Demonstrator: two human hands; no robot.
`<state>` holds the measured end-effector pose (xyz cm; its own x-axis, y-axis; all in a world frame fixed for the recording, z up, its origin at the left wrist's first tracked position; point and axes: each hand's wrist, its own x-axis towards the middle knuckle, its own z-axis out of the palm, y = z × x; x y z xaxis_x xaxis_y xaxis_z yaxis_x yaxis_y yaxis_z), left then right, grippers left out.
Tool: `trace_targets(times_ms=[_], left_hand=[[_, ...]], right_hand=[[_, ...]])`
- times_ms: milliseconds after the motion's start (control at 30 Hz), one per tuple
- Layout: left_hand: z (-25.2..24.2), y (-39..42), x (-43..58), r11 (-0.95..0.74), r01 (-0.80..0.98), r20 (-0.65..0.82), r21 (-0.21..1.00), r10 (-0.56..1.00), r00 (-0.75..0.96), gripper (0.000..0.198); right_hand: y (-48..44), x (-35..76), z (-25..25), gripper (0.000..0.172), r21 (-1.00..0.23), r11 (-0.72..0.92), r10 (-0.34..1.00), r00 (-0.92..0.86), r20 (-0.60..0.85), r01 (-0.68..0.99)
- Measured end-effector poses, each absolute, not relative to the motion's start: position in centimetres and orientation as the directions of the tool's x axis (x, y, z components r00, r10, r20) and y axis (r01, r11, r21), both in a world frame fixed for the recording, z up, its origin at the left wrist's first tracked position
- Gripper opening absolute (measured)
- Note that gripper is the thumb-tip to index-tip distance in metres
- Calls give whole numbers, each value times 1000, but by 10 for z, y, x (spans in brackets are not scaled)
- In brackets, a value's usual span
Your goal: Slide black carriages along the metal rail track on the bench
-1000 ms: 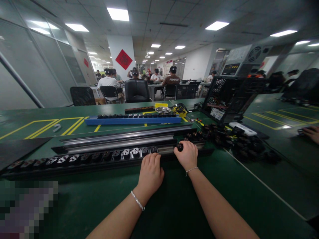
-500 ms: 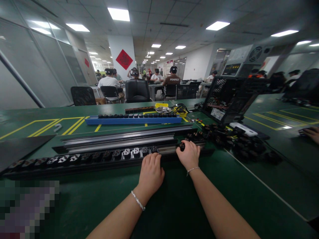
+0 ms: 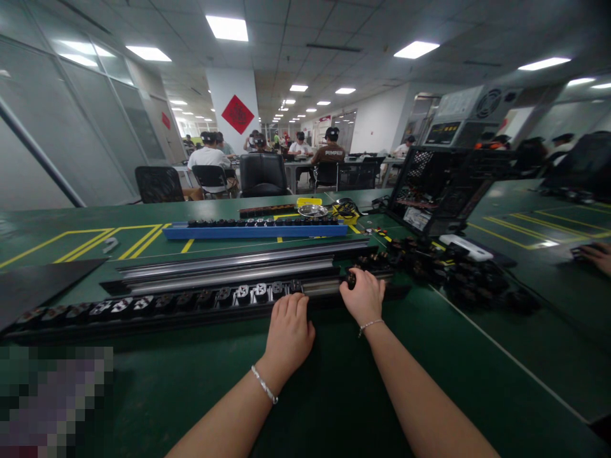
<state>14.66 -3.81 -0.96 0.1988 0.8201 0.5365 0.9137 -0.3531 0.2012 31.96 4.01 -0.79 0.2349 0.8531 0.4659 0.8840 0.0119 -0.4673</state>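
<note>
A long black rail (image 3: pixel 191 319) lies crosswise in front of me, its left part filled with a row of black socket modules (image 3: pixel 243 293). My left hand (image 3: pixel 289 331) is closed over the rail's front edge, its fingertips beside the last module of the row. To the right, my right hand (image 3: pixel 363 298) pinches a dark round socket module (image 3: pixel 351 280) at the rail's channel. The palm hides part of that module. Between my hands a bare stretch of metal channel (image 3: pixel 321 287) shows.
Behind lie more metal rails (image 3: pixel 229 273) and a blue rail (image 3: pixel 258 232) holding modules. Loose black modules (image 3: pixel 470 280) are heaped at right, near an open computer case (image 3: pixel 429 191). A metal dish (image 3: pixel 312 210) stands farther back. Another person's hand (image 3: pixel 599 256) shows at the right edge.
My right hand has shifted very slightly to the right with the socket module. The left hand stays in place on the rail.
</note>
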Motion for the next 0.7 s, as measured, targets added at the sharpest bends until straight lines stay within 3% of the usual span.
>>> trace_targets(times_ms=[700], left_hand=[[-9, -39, 147, -340, 920, 525, 192, 828, 196, 44]], right_hand=[[38, 321, -1, 37, -488, -43, 877, 267, 400, 872]])
